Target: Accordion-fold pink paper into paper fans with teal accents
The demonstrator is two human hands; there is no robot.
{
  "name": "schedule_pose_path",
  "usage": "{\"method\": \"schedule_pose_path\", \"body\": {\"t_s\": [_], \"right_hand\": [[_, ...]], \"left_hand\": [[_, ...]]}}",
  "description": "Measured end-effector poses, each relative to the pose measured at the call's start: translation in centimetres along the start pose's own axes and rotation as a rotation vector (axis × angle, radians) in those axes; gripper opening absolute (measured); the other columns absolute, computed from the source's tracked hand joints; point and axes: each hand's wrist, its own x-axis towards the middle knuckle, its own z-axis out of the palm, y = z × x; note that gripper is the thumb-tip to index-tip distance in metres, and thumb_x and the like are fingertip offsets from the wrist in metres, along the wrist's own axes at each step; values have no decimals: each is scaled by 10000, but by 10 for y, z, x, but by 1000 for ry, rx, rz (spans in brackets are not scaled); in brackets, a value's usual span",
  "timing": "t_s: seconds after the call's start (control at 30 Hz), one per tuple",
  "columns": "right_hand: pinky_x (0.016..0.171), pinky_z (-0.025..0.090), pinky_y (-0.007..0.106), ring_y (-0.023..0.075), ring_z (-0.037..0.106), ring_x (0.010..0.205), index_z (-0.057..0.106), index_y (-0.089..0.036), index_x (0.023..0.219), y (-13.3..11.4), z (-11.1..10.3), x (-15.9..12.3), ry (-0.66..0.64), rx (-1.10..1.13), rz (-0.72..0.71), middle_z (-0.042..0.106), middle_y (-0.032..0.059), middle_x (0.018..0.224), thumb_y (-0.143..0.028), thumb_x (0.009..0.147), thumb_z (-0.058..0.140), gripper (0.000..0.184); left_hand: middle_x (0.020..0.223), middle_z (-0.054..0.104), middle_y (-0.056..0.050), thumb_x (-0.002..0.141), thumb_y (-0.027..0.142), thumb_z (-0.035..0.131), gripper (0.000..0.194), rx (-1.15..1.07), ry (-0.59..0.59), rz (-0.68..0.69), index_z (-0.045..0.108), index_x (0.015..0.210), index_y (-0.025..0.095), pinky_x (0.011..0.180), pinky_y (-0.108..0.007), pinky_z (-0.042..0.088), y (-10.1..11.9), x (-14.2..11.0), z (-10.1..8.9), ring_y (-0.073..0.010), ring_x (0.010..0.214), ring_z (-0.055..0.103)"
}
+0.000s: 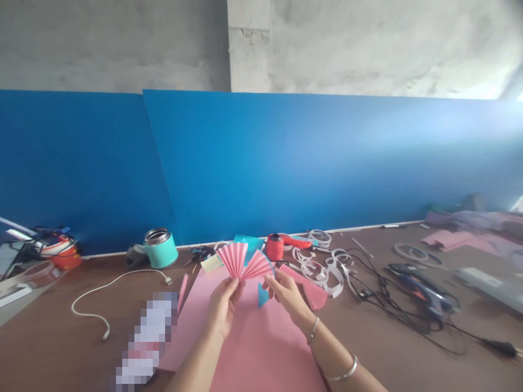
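A pink pleated paper fan (232, 258) is spread in two sections above the pink sheet of paper (253, 348). My left hand (223, 305) pinches it at the base, where the folds come together. At the lower right edge of the fan, my right hand (288, 294) has its thumb and fingertips pressed together. Whether they grip that edge or something small is too fine to tell. Between the hands, a small blue paper piece (262, 295) shows on the sheet. Another folded pink paper strip (314, 294) lies just beyond my right hand.
A red hair dryer (275, 247) and curled white strips (327, 272) lie behind the hands. A turquoise cup (161, 250) and white cable (92, 314) are to the left. Black cords (388, 299) and a dark tool (425, 291) lie right. A blue partition (286, 169) borders the back.
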Motion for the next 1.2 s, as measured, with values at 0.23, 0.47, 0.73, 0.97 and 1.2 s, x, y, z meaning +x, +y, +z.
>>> {"method": "schedule_pose_path", "body": {"t_s": [0.23, 0.47, 0.73, 0.97, 1.2], "right_hand": [[473, 328, 232, 102, 418, 485, 607, -161, 640, -3, 2, -2, 29, 129, 27, 533, -10, 521, -474, 728, 620, 326], [466, 317, 237, 107, 427, 479, 573, -177, 582, -1, -2, -1, 55, 239, 39, 534, -1, 523, -380, 674, 579, 224], [476, 276, 243, 99, 368, 460, 438, -201, 480, 0, -4, 0, 70, 199, 81, 459, -26, 453, -299, 626, 507, 189], [484, 284, 241, 100, 391, 470, 465, -192, 478, -2, 0, -2, 40, 139, 84, 472, -20, 462, -345, 656, 526, 242], [468, 253, 239, 86, 335, 442, 484, -183, 473, 2, 5, -3, 1, 87, 103, 455, -22, 442, -363, 675, 495, 271]], "left_hand": [[778, 699, -35, 582, 336, 832, 348, 138, -145, -84, 708, 844, 142, 680, -212, 502, -1, -11, 5, -126, 700, 646], [716, 675, -25, 552, 364, 834, 365, 256, -226, -81, 727, 816, 136, 588, -212, 426, 5, -19, 12, -109, 595, 578], [781, 705, -60, 565, 398, 813, 386, 262, -163, -11, 713, 818, 125, 640, -248, 476, 1, -14, 8, -138, 644, 607], [768, 710, -56, 566, 403, 818, 413, 242, -107, 13, 710, 858, 130, 686, -258, 513, -3, -12, 7, -157, 691, 645], [789, 713, -53, 599, 445, 793, 411, 331, -176, 40, 715, 866, 142, 663, -253, 488, -1, -19, 13, -153, 667, 624]]}}
